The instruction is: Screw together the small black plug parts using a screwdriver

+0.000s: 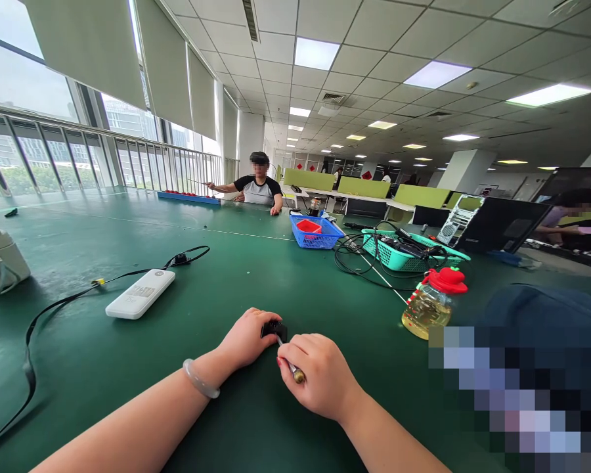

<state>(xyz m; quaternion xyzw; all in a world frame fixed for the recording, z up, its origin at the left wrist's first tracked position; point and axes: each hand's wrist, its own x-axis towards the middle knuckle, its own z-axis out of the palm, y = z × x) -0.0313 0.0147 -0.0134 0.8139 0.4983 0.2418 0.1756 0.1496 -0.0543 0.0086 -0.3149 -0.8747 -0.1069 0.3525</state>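
Observation:
On the green tabletop [217, 407], close in front of me, my left hand [249, 336] grips a small black object [276, 328], whose kind I cannot make out. A pale bangle [200, 380] circles that wrist. My right hand [320, 371] is closed around a slim metal tool with a brass-coloured end [298, 375], which looks like a small screwdriver. Its shaft points away from me, and its tip meets the black object or lies right at it; the fingers partly hide both.
Left lie a white power bank [140, 293], a black strap [69, 299] and a pale bag [0, 259]. To the right stand a drink bottle with a red lid [431, 305], a teal basket of cables [391, 256] and a blue basket [315, 238]. Across the table sits a person [259, 187].

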